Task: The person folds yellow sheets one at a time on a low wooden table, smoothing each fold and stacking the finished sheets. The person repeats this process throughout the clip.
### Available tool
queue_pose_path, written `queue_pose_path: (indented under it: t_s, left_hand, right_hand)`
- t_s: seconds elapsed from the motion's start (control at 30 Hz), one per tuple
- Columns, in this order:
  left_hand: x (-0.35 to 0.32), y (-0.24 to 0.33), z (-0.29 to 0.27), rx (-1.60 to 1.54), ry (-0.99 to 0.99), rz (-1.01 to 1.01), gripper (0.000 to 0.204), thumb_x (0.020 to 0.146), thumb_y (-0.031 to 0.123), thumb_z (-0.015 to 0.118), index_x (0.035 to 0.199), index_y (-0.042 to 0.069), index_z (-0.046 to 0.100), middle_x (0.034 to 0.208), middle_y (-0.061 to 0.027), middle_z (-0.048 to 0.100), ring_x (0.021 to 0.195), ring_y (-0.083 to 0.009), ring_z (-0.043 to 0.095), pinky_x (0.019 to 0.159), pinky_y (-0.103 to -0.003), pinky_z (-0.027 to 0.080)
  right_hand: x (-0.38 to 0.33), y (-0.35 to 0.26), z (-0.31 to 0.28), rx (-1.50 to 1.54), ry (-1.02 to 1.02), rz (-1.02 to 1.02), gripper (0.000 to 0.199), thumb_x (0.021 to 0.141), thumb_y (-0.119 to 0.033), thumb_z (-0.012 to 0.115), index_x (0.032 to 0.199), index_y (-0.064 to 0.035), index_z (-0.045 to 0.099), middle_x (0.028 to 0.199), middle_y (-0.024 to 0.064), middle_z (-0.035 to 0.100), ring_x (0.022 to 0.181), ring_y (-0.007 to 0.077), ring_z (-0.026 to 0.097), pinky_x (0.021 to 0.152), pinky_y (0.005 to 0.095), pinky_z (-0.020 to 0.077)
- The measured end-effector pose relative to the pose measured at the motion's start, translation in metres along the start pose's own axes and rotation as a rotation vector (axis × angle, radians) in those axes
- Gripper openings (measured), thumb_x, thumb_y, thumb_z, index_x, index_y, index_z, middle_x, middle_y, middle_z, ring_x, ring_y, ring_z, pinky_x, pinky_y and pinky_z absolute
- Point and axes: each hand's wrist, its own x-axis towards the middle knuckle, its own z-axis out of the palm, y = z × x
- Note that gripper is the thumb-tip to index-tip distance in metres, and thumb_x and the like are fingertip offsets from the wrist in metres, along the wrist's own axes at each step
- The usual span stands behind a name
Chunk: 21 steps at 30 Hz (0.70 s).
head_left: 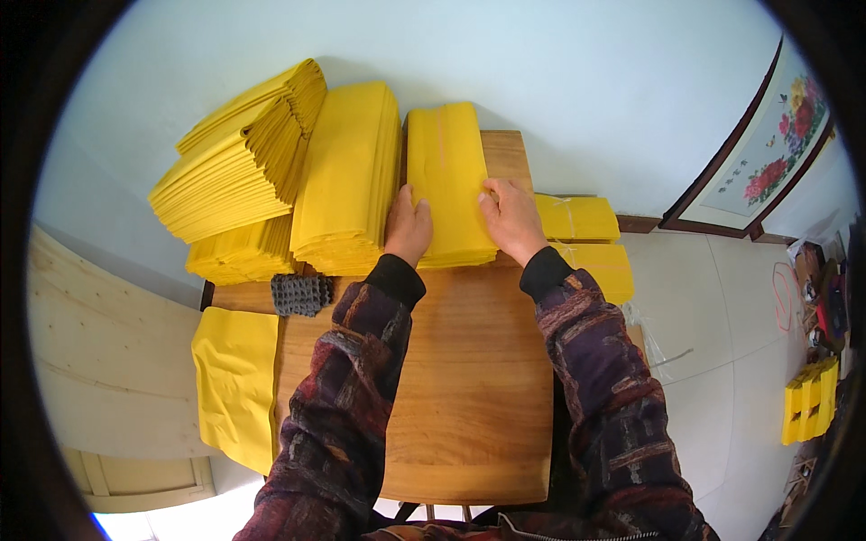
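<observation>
A tall stack of folded yellow paper stands on the wooden table between my two hands. My left hand presses against its left side, thumb toward the front and fingers partly hidden in the gap beside the neighbouring stack. On the opposite side my right hand grips the right edge, its fingers curled round it. A second yellow paper stack stands just left of my left hand. Further left, fanned bundles of yellow paper lie piled on a lower stack.
The wooden table stretches toward me. On its left lie a dark grey textured block and a loose yellow sheet over the edge. Tied yellow bundles sit at the right. A framed flower picture leans by the wall.
</observation>
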Motion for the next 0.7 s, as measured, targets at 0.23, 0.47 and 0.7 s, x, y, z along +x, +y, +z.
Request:
queue_pose_path:
  t_s: [0.23, 0.47, 0.7]
  left_hand:
    - [-0.001, 0.011, -0.003, -0.109, -0.036, -0.127, 0.05, 0.094, 0.018, 0.043, 0.135, -0.009, 0.035, 0.137, -0.0275, 0.043, 0.128, -0.0376, 0.042, 0.106, -0.038, 0.033]
    - [-0.006, 0.02, -0.009, -0.3, -0.085, -0.221, 0.055, 0.095, 0.022, 0.041, 0.141, -0.006, 0.03, 0.144, -0.0223, 0.037, 0.134, -0.0311, 0.036, 0.109, -0.035, 0.029]
    - [-0.003, 0.019, -0.008, -0.375, -0.089, -0.226, 0.053, 0.096, 0.021, 0.041, 0.14, -0.006, 0.031, 0.143, -0.0213, 0.038, 0.133, -0.0294, 0.037, 0.108, -0.034, 0.03]
  right_hand:
    - [-0.005, 0.007, 0.009, 0.168, 0.034, 0.17, 0.022, 0.089, -0.015, 0.058, 0.099, 0.0035, 0.06, 0.082, 0.0147, 0.065, 0.075, 0.0258, 0.062, 0.068, 0.0333, 0.0487]
    - [-0.001, 0.001, -0.001, 0.309, -0.081, 0.342, 0.025, 0.084, -0.02, 0.063, 0.095, 0.0024, 0.06, 0.084, 0.0156, 0.066, 0.079, 0.0272, 0.064, 0.071, 0.0357, 0.0495]
    - [-0.002, 0.009, 0.001, 0.212, -0.123, 0.327, 0.03, 0.083, -0.023, 0.065, 0.096, 0.0031, 0.06, 0.088, 0.0172, 0.066, 0.082, 0.0292, 0.064, 0.073, 0.037, 0.0496]
